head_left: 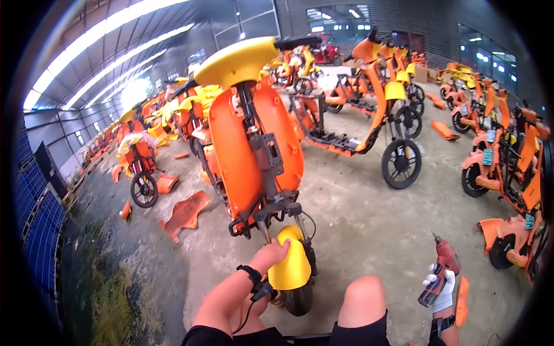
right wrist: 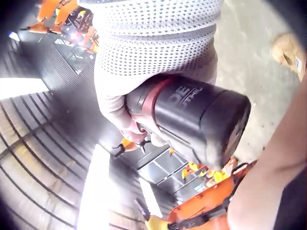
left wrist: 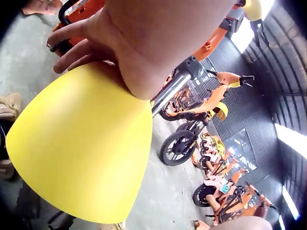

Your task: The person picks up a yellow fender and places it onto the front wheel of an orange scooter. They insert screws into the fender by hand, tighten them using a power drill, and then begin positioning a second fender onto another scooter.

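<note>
A partly stripped orange scooter (head_left: 254, 155) stands right in front of me, its front wheel (head_left: 299, 299) between my knees. Over that wheel sits a yellow front fender (head_left: 291, 265). My bare left hand (head_left: 273, 256) holds the fender near its upper left edge; in the left wrist view its fingers (left wrist: 76, 51) reach past the rim of the yellow fender (left wrist: 81, 143). Out to the right, my white-gloved right hand (head_left: 443, 291) grips a red and black cordless drill (head_left: 445, 256), its bit pointing up. The drill's black battery base (right wrist: 206, 115) fills the middle of the right wrist view.
More stripped scooters stand behind, one with a bare frame (head_left: 346, 138) close on the right. A row of orange scooters (head_left: 508, 167) lines the right side. Loose orange panels (head_left: 187, 213) lie on the concrete floor at left, and another (head_left: 461, 300) beside the right hand.
</note>
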